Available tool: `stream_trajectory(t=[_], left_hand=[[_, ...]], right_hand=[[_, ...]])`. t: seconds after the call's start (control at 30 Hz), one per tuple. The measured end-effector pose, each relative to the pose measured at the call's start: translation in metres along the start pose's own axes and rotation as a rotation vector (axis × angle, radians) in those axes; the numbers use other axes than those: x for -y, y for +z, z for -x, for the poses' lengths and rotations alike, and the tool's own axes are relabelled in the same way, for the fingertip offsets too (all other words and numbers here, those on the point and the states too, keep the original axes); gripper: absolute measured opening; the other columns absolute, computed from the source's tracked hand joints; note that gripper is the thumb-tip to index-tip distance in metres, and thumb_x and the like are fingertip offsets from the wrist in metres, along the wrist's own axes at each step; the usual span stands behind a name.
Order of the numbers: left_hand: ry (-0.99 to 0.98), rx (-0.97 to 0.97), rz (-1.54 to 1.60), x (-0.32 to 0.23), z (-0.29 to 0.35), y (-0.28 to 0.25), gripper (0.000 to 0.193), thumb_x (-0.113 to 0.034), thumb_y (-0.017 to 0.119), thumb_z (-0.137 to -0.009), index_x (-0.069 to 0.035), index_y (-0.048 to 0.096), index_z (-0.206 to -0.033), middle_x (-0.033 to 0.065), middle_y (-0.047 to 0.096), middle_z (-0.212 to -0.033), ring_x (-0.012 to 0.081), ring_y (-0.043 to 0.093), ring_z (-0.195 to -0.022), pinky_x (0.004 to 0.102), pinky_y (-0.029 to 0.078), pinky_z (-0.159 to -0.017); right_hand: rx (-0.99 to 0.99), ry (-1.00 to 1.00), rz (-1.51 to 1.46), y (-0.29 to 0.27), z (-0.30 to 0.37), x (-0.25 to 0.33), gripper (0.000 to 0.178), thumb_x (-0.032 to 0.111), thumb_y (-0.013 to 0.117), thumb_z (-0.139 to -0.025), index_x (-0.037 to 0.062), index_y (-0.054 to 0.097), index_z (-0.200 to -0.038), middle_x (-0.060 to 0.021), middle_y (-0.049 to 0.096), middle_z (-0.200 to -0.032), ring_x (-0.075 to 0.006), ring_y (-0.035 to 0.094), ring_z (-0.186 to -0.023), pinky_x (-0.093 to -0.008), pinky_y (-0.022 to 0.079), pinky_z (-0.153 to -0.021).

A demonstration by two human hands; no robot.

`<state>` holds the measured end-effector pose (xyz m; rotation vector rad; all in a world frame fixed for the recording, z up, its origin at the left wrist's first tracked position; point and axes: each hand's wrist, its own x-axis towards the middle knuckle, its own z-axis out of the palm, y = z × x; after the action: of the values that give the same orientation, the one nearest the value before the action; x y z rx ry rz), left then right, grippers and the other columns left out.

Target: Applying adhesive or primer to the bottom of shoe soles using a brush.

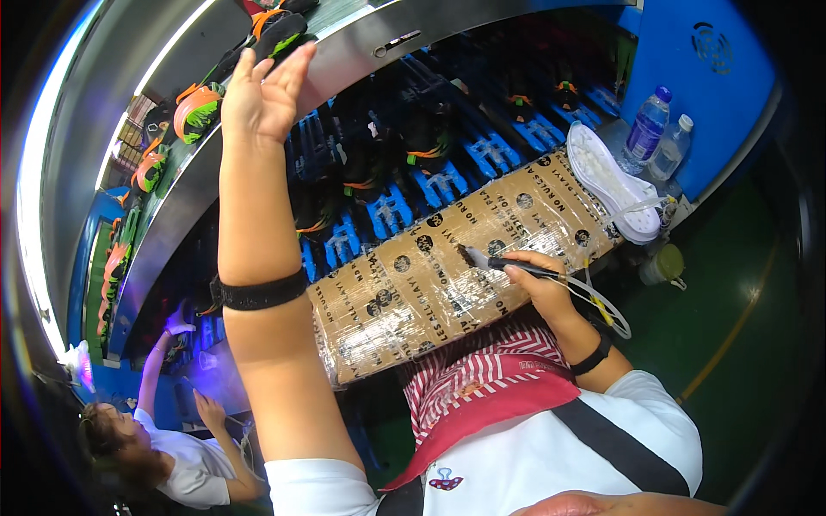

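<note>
My left hand (265, 96) is raised high at the upper left, its fingers spread and nothing in them. Just past its fingertips, a black shoe with orange and green trim (280, 34) sits on the upper metal shelf (344, 53). I cannot tell whether fingers and shoe touch. Lower down, my right hand (544, 279) grips a black-handled brush (520, 267) with a thin clear tube (607, 303) trailing from its back end. The brush's dark bristles point left, over a cardboard-covered ledge (404, 331) wrapped in glossy clear tape.
Black shoe parts on blue holders (440, 182) line the recess behind the ledge. More shoes (198, 112) stand along the left shelf. A white sole-shaped tray (602, 172), two bottles (648, 125) and a yellowish-green lidded cup (662, 265) are at the right. A co-worker (172, 451) works at lower left.
</note>
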<state>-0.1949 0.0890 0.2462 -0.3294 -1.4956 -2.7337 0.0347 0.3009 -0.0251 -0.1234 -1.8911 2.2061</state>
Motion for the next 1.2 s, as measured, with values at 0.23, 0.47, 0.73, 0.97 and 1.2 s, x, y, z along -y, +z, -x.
stream_trajectory(t=[0.23, 0.47, 0.73, 0.97, 1.2], left_hand=[[1.329, -0.692, -1.375, -0.032, -0.023, -0.063, 0.076, -0.039, 0.067, -0.071, 0.002, 0.037, -0.129, 0.0202, 0.056, -0.109, 0.0321, 0.057, -0.096, 0.0382, 0.041, -0.090], [0.552, -0.586, -1.395, -0.079, -0.045, -0.125, 0.075, -0.041, 0.077, -0.062, 0.004, 0.048, -0.115, 0.0207, 0.056, -0.109, 0.0298, 0.055, -0.102, 0.0350, 0.038, -0.092], [0.659, 0.014, -0.602, -0.016, 0.135, -0.095, 0.031, -0.012, 0.056, -0.087, -0.006, 0.045, -0.115, 0.0158, 0.053, -0.119, 0.0284, 0.059, -0.100, 0.0307, 0.052, -0.073], [0.313, -0.234, -0.518, 0.125, 0.311, -0.156, 0.040, 0.009, 0.064, -0.072, -0.010, 0.032, -0.087, 0.0082, 0.041, -0.105, 0.0163, 0.047, -0.101, 0.0287, 0.040, -0.087], [-0.061, -0.249, -0.582, 0.178, 0.376, -0.188, 0.035, 0.000, 0.058, -0.080, -0.007, 0.039, -0.109, 0.0066, 0.048, -0.096, 0.0128, 0.053, -0.090, 0.0239, 0.043, -0.075]], right_hand=[[0.053, 0.046, -0.057, -0.001, -0.001, -0.002, 0.020, 0.007, 0.064, -0.078, -0.0013, 0.064, -0.096, -0.0022, 0.062, -0.072, -0.0054, 0.054, -0.062, -0.0191, 0.042, -0.054], [0.106, 0.085, -0.093, 0.007, 0.001, 0.007, 0.021, 0.007, 0.064, -0.078, -0.0019, 0.063, -0.097, -0.0017, 0.062, -0.072, -0.0050, 0.054, -0.063, -0.0191, 0.041, -0.055], [-0.090, -0.001, -0.087, -0.016, 0.008, 0.005, 0.021, 0.009, 0.065, -0.079, -0.0010, 0.064, -0.097, 0.0031, 0.059, -0.072, -0.0018, 0.049, -0.062, -0.0166, 0.037, -0.054], [-0.078, 0.003, -0.136, 0.001, -0.001, 0.003, 0.025, 0.013, 0.064, -0.081, -0.0016, 0.061, -0.101, -0.0050, 0.065, -0.076, -0.0055, 0.055, -0.062, -0.0165, 0.040, -0.054], [0.087, 0.091, -0.151, 0.020, -0.003, -0.005, 0.026, 0.010, 0.060, -0.084, -0.0027, 0.057, -0.107, -0.0087, 0.064, -0.081, -0.0061, 0.055, -0.063, -0.0150, 0.039, -0.053]])
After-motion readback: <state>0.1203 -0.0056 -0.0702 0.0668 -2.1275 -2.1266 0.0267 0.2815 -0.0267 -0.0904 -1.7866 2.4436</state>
